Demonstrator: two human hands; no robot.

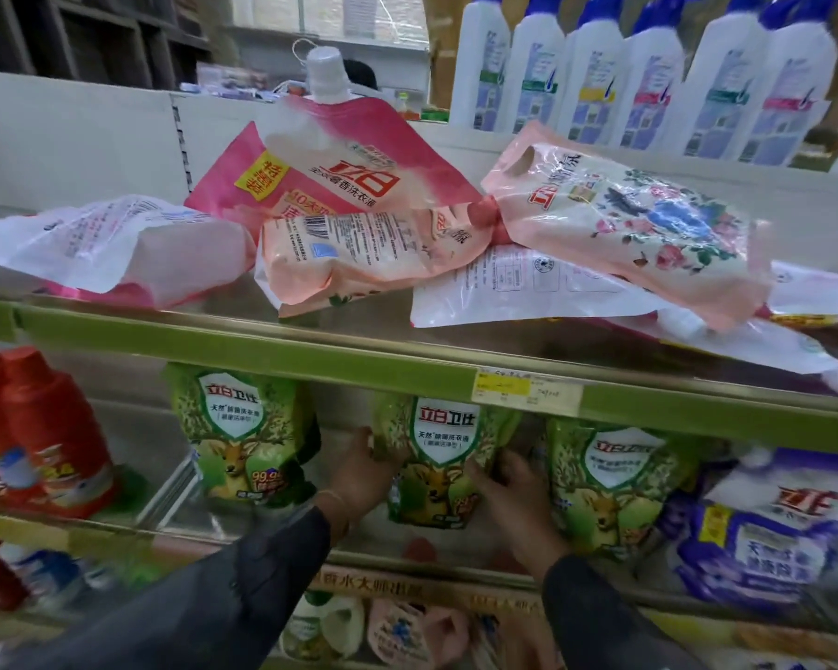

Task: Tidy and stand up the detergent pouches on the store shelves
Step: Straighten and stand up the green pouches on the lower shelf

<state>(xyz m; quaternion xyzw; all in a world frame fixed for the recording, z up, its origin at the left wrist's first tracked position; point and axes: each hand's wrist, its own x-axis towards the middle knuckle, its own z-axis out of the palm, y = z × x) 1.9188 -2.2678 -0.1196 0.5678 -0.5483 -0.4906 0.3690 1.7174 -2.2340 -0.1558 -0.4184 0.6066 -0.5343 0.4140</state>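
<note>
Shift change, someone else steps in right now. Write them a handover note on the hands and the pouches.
Left hand and right hand both grip the middle green pouch by its sides on the lower shelf.
It stands upright, like the left green pouch and right green pouch beside it.
Left: the pink pouches and the floral pouch lie heaped on the upper shelf; stand them up.

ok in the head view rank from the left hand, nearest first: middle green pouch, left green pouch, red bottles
1. middle green pouch, gripped by the left hand
2. left green pouch, next over to the left
3. red bottles, farthest left
</note>
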